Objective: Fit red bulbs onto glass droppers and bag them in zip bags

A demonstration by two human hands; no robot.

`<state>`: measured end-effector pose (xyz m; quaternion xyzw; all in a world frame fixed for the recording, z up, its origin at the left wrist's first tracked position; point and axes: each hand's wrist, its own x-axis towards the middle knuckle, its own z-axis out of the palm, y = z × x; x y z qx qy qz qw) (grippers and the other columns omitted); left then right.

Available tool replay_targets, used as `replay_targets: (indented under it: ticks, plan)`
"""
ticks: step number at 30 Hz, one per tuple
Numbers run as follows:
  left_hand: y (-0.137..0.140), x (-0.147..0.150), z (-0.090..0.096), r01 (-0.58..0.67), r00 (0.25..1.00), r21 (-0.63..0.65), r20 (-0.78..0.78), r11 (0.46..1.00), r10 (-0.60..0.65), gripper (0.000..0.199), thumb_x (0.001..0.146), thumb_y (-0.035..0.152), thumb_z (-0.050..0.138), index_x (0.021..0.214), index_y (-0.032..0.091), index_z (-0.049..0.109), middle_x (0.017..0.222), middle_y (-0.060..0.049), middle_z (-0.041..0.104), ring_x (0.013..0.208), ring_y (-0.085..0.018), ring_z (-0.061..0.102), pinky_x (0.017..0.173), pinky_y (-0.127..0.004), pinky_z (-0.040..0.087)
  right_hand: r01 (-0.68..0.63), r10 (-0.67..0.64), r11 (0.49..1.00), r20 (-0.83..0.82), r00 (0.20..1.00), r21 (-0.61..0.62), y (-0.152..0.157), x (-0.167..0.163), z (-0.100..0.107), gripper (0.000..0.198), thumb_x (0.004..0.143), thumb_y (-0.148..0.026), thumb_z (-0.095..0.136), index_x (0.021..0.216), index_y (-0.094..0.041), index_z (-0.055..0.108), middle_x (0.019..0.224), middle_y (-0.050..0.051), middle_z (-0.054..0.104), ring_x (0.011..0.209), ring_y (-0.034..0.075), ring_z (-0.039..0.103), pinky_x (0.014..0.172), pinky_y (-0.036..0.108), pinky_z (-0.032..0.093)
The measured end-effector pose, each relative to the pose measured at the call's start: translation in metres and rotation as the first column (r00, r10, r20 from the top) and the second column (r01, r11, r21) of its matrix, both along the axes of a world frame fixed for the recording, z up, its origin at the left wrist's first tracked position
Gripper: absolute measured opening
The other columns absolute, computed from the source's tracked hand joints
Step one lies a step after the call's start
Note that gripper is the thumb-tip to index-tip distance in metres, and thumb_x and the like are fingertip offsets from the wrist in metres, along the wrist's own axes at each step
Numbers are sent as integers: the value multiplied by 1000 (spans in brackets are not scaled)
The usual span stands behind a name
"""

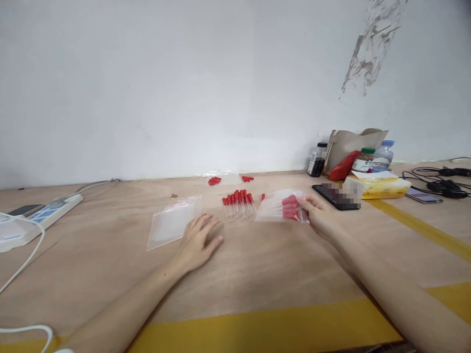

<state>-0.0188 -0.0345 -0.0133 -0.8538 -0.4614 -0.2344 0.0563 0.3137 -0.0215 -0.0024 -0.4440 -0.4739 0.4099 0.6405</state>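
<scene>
My right hand (314, 212) pinches the edge of a clear plastic bag (272, 207) that has several red-topped droppers (290, 208) inside. My left hand (201, 240) lies on the table with its fingers spread, at the right edge of some flat clear bags (171, 221). Between the hands, a row of loose droppers (238, 202) with red rubber bulbs lies side by side, bulbs toward the wall. One more red bulb (263, 196) shows just beside the held bag; the rest of it is hidden.
Near the wall lie small piles of red bulbs (214, 181) on clear plastic. At right are a black phone (331, 195), a yellow tissue pack (386, 187), bottles, a beige bag (342, 144) and black cables (447, 186). A white power strip (55, 213) with cables lies at left.
</scene>
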Motion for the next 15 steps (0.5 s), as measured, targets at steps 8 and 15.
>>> replay_targets:
  ticks: [8, 15]
  plan:
    - [24, -35, 8, -575, 795, -80, -290, 814, 533, 60, 85, 49, 25, 123, 7, 42, 129, -21, 37, 123, -39, 26, 94, -47, 27, 116, -122, 992, -173, 977, -40, 30, -4, -28, 32, 66, -32, 67, 68, -21, 37, 60, -3, 57, 58, 14, 61, 54, 29, 54]
    - [37, -50, 5, -678, 725, -221, -361, 701, 587, 64, 84, 51, 22, 116, 0, 44, 118, -27, 45, 112, -40, 41, 89, -46, 32, 227, -219, 950, 63, 974, -214, 26, -7, -32, 34, 62, -26, 67, 82, -21, 40, 53, -4, 54, 46, 14, 56, 41, 27, 49]
